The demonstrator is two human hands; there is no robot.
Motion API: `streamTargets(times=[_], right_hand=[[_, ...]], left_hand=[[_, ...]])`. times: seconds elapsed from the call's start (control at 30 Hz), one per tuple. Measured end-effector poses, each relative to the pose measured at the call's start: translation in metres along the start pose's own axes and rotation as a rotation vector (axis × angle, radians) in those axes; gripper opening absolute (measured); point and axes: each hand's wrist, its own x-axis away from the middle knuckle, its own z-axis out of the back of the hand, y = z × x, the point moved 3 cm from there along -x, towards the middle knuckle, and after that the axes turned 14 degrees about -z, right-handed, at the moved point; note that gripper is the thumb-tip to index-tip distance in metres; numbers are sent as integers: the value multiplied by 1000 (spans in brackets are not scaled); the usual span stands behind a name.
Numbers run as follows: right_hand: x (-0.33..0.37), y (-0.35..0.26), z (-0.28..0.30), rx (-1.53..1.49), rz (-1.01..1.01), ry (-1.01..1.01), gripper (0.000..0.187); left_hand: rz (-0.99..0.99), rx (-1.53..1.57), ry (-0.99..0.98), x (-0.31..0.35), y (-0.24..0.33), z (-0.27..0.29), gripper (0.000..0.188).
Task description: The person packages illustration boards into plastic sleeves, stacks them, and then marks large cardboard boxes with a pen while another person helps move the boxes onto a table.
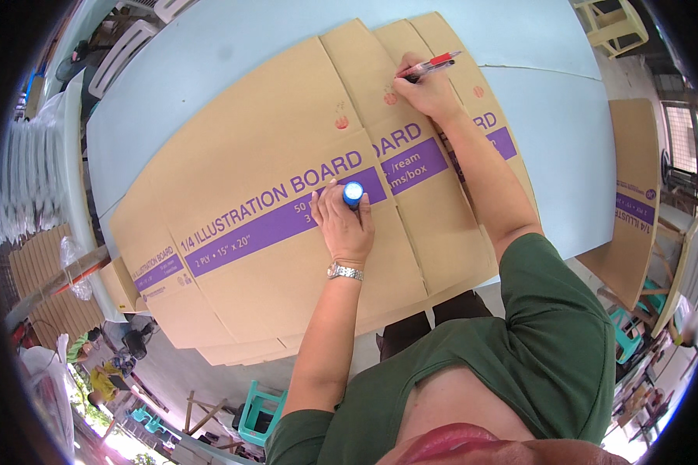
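Note:
Flattened cardboard boxes (pixel 287 139) with purple bands and lettering lie overlapped across the light blue table. My left hand (pixel 341 221), a metal watch at its wrist, rests on the front sheet. Its fingers close around a short blue cylinder (pixel 353 194) with a bright white round top; its exact kind is unclear. Farther right, my right hand (pixel 428 94) grips a clear pen with a red end (pixel 440 60), tip down at the middle sheet. Red round marks with small handwriting above show on the sheets: one mark (pixel 342 122) on the front sheet, another (pixel 478 91) on the far-right one.
The light blue tabletop (pixel 535 132) extends beyond the cardboard. At right stands another cardboard sheet (pixel 632 201). Plastic-wrapped stacks (pixel 35 170) line the left side. A turquoise stool (pixel 260 412) is on the floor below, and a cream stool (pixel 614 29) at upper right.

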Motion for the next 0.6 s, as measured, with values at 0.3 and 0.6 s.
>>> streamTargets(times=[0.3, 0.6], right_hand=[[-13, 24, 3, 49, -10, -3, 6], [2, 52, 81, -6, -54, 22, 6]], left_hand=[[4, -8, -16, 3, -3, -7, 35], [9, -50, -37, 4, -2, -6, 36]])
